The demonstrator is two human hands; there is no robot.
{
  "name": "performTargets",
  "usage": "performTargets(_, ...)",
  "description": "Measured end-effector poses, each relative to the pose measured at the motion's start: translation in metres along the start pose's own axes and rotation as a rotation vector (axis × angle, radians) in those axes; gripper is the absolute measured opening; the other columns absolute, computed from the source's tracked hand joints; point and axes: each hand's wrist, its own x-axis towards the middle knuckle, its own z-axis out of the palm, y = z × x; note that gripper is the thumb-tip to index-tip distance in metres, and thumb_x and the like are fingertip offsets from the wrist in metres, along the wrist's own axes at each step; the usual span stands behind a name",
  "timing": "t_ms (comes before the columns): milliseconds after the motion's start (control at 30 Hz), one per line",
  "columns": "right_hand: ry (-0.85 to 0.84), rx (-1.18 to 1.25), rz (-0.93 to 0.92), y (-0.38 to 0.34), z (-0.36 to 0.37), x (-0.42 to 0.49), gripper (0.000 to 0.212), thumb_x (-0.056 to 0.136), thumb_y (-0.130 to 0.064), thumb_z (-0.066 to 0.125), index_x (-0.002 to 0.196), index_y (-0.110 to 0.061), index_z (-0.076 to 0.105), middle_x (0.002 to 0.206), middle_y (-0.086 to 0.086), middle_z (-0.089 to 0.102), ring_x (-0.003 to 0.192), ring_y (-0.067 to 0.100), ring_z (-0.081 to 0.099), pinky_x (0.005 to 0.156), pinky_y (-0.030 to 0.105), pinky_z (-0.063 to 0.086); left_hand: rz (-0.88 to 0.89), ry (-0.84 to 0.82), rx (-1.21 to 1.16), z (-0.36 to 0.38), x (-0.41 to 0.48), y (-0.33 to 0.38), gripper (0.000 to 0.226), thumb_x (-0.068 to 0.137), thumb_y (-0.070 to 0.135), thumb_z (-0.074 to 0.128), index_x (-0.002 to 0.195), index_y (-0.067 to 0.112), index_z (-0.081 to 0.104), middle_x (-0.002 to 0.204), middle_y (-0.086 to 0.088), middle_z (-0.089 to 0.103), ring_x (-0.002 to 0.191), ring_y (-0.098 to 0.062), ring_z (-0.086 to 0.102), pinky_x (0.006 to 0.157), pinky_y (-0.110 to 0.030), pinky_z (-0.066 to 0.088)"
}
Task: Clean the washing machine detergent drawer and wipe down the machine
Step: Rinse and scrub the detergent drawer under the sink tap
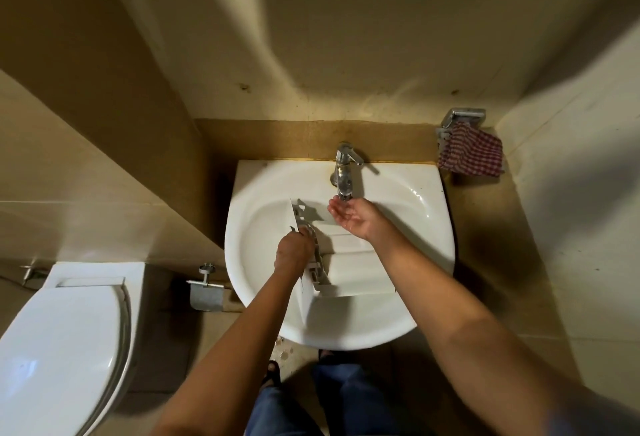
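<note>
- The detergent drawer (346,255), white plastic, is lying inside the sink (415,193), running from the middle of the basin toward the near rim, its inner grey fittings facing up.
- The left hand (292,253) is gripping the drawer's left edge, fingers curled over it, knuckles toward the camera.
- The right hand (353,217) is hovering palm up just under the spout of the faucet (344,172), fingers loosely cupped and together, holding nothing; the palm is looking wet.
- Whether water is running cannot be told.
- The faucet is standing at the far middle of the sink rim, lever pointing right.
- A red-and-white checked cloth (471,151) is hanging from a chrome holder (462,118) on the wall, far right of the sink.
- A toilet (59,331), lid down, is sitting at near left; a metal paper holder (204,291) is hanging between it and the sink.
- Blue trousers and dark sandals are showing below the sink on the floor.
</note>
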Motion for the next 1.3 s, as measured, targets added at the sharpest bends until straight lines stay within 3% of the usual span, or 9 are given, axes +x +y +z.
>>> performTargets(233,-0.076,0.106,0.076,0.004,0.004,0.014,0.033,0.096,0.0,0.026,0.071,-0.005,0.047,0.049,0.004,0.052,0.059,0.011,0.038,0.056,0.018,0.03,-0.048,-0.066,0.053,-0.005,0.003,-0.008,0.044,0.099,0.029,0.032,0.127,0.001,0.052,0.117,-0.025,0.059,0.109,-0.041,0.056,0.089,-0.041,0.046)
performTargets(333,-0.09,0.115,0.061,0.004,0.0,0.017,0.032,0.095,0.0,0.024,0.073,-0.005,0.047,0.053,0.005,0.052,0.059,0.011,0.038,0.056,0.018,0.03,-0.111,-0.075,-0.02,-0.004,0.007,-0.008,0.055,0.087,0.043,0.038,0.108,-0.001,0.064,0.112,-0.021,0.063,0.103,-0.037,0.058,0.088,-0.038,0.047)
performTargets(500,-0.128,0.151,0.043,0.006,-0.009,0.007,0.025,0.094,0.004,0.031,0.082,0.0,0.054,0.067,0.012,0.059,0.065,0.017,0.052,0.055,0.02,0.046,-0.124,-0.092,-0.041,-0.003,0.006,-0.009,0.051,0.094,0.044,0.04,0.116,0.003,0.061,0.117,-0.019,0.062,0.111,-0.038,0.057,0.096,-0.045,0.047)
performTargets(633,-0.196,-0.299,-0.131,0.042,-0.01,-0.021,0.02,0.096,0.004,0.04,0.089,0.005,0.059,0.081,0.015,0.069,0.074,0.021,0.068,0.067,0.022,0.057,-0.122,-0.099,-0.071,0.0,0.01,-0.012,0.045,0.095,0.039,0.044,0.117,0.004,0.061,0.12,-0.019,0.061,0.114,-0.038,0.056,0.099,-0.047,0.046)
performTargets(800,-0.147,-1.439,-1.046,0.111,-0.043,-0.037,0.042,0.098,-0.006,0.039,0.14,-0.002,0.042,0.138,0.011,0.05,0.128,0.016,0.044,0.111,0.022,0.03,-0.101,-0.126,-0.09,-0.001,0.01,-0.011,0.045,0.095,0.04,0.043,0.118,0.006,0.062,0.121,-0.016,0.062,0.115,-0.035,0.057,0.101,-0.045,0.045)
performTargets(933,0.013,-1.785,-1.042,0.098,-0.057,-0.033,0.06,0.095,-0.04,0.01,0.148,-0.02,0.03,0.151,0.0,0.036,0.142,0.018,0.028,0.12,0.037,0.009,-0.088,-0.149,-0.058,-0.003,0.01,-0.009,0.047,0.097,0.04,0.041,0.124,0.005,0.058,0.127,-0.017,0.059,0.12,-0.037,0.052,0.104,-0.047,0.042)
performTargets(1033,0.161,-1.973,-0.982,0.081,-0.084,-0.026,0.066,0.09,-0.045,-0.001,0.148,-0.032,0.027,0.154,-0.007,0.028,0.145,0.009,0.019,0.115,0.035,-0.015,-0.067,-0.153,0.007,-0.002,0.012,-0.012,0.052,0.097,0.042,0.035,0.124,0.003,0.057,0.127,-0.019,0.058,0.119,-0.038,0.053,0.102,-0.048,0.043)
performTargets(1200,0.33,-1.881,-0.809,0.104,-0.061,-0.031,0.083,0.077,-0.048,-0.012,0.15,-0.026,0.022,0.158,-0.004,0.017,0.147,0.014,0.005,0.118,0.037,-0.005,-0.063,-0.131,-0.013,0.001,0.013,-0.013,0.053,0.095,0.043,0.036,0.123,0.003,0.058,0.124,-0.019,0.059,0.117,-0.039,0.054,0.101,-0.05,0.043)
performTargets(1300,0.093,-1.895,-0.932,0.097,-0.072,-0.041,0.073,0.085,-0.046,-0.003,0.15,-0.026,0.023,0.157,-0.009,0.019,0.146,0.008,0.01,0.117,0.027,0.0,-0.058,-0.133,0.01,-0.001,0.012,-0.012,0.052,0.095,0.042,0.035,0.123,0.004,0.058,0.125,-0.018,0.059,0.117,-0.038,0.054,0.101,-0.049,0.044)
